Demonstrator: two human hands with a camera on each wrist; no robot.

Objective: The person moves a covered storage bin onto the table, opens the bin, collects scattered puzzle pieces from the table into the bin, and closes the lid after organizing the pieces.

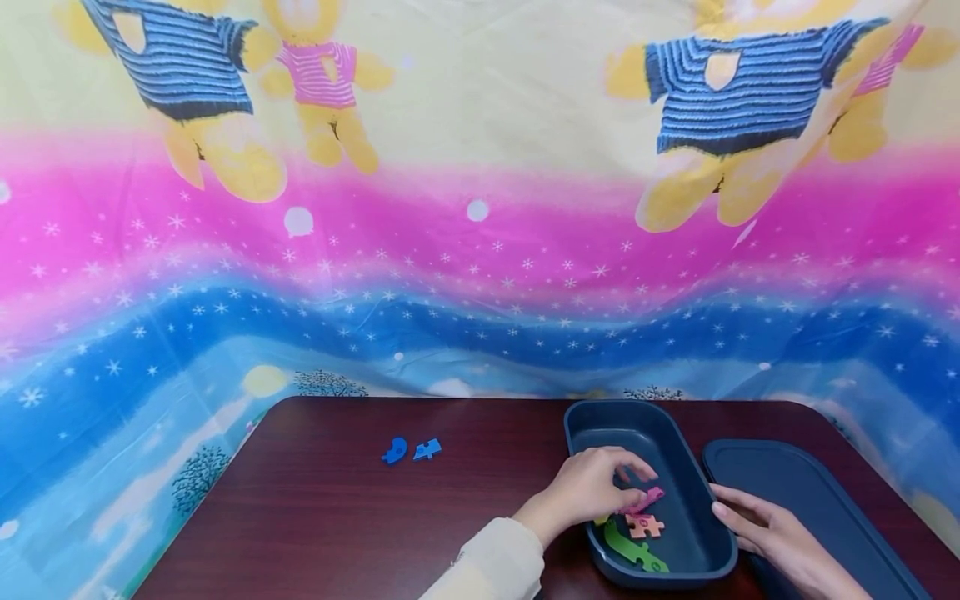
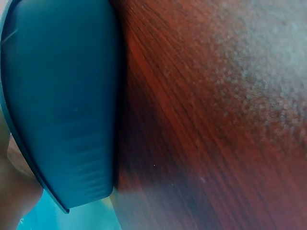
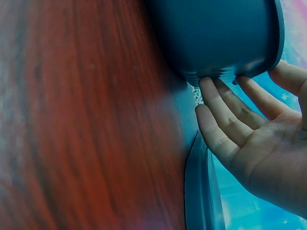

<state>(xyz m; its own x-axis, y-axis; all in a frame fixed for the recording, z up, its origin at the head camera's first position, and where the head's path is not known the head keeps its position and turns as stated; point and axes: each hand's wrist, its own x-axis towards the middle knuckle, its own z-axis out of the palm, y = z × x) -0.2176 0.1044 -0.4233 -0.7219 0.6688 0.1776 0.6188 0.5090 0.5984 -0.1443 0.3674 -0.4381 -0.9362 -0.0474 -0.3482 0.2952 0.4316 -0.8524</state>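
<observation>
A printed cloth [image 1: 480,250] spans the view behind the far edge of the table [image 1: 300,517]. Toward that edge, left of its middle, lie a curved blue puzzle piece [image 1: 396,450] and, just right of it, a pointed blue puzzle piece [image 1: 428,450]. The left hand [image 1: 588,483] reaches over the left rim of a dark blue storage box [image 1: 693,521], fingers bent, thumb at a pink puzzle piece [image 1: 647,500]; whether it pinches the piece I cannot tell. In the box, by its left wall, shows a bit of a yellow piece [image 1: 602,520]; a long green puzzle piece [image 1: 633,550] lies toward the near left corner, an orange puzzle piece [image 1: 643,526] between green and pink. The right hand [image 1: 776,529], fingers spread and nearly straight, touches the box's right wall. Farther right, along the table's right edge, lies a flat dark blue lid [image 1: 802,483]
</observation>
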